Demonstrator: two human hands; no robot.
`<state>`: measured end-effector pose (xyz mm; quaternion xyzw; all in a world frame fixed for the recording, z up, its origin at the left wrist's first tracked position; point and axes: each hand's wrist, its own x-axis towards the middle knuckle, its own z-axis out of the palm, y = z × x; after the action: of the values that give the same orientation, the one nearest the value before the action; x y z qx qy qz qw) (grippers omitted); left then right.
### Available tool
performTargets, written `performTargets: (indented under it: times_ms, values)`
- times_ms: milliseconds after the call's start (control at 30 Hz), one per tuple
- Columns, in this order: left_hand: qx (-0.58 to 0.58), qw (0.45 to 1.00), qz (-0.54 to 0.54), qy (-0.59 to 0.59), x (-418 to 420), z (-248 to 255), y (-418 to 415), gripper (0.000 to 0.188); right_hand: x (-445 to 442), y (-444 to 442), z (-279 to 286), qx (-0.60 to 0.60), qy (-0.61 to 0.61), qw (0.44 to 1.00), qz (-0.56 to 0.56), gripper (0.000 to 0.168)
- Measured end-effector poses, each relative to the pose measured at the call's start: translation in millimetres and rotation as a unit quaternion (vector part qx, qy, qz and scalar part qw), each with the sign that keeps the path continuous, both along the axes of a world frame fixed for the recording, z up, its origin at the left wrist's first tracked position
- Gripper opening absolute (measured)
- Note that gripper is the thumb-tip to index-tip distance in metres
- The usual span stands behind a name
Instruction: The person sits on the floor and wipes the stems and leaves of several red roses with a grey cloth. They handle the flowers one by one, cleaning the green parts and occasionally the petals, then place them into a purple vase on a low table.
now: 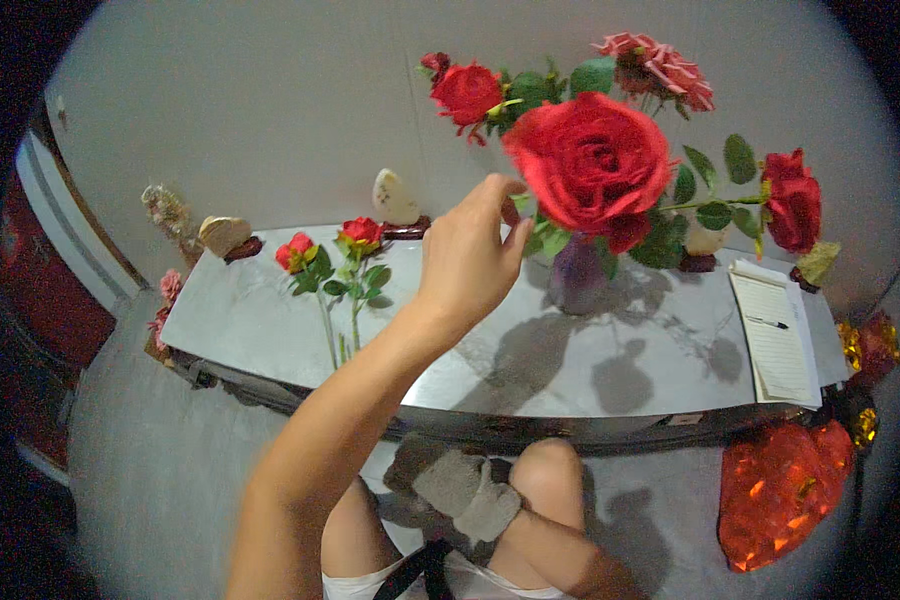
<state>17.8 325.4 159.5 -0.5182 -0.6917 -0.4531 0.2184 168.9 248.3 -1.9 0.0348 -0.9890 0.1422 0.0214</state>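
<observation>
My left hand [471,251] reaches over the table with bent fingers, just left of a large red rose [604,161]. Green leaves [551,236] are close to its thumb and index finger; I cannot tell whether it grips one. The rose stands with other roses in a purple vase [579,274]. Below the table edge, between my knees, my right hand [469,491] is covered by a grey fuzzy glove or cloth, its fingers hidden. Two small red roses on stems, one left [298,253] and one right [360,236], lie on the table behind my left forearm.
The grey marble-look table [225,315] backs onto a wall. A notepad [776,337] with a pen [766,322] lies at the right. Ornaments on dark bases include a pale stone [394,196] and a shell-like piece [225,235]. A shiny red heart-shaped object [784,491] is at lower right.
</observation>
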Motion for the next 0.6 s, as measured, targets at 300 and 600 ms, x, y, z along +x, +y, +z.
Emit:
performTargets:
  times_ms: [300, 600]
  values:
    - [-0.044, 0.974, 0.178, -0.135, -36.5, -79.6, -134.6, 0.008, -17.2, 3.0, 9.6, 0.053, 0.104, 0.987, 0.110, 0.014]
    - [-0.108, 0.929, 0.274, -0.225, -65.6, -137.8, -201.7, 0.020, -30.2, 7.6, 19.0, -0.216, 0.075, 0.960, 0.164, 0.034]
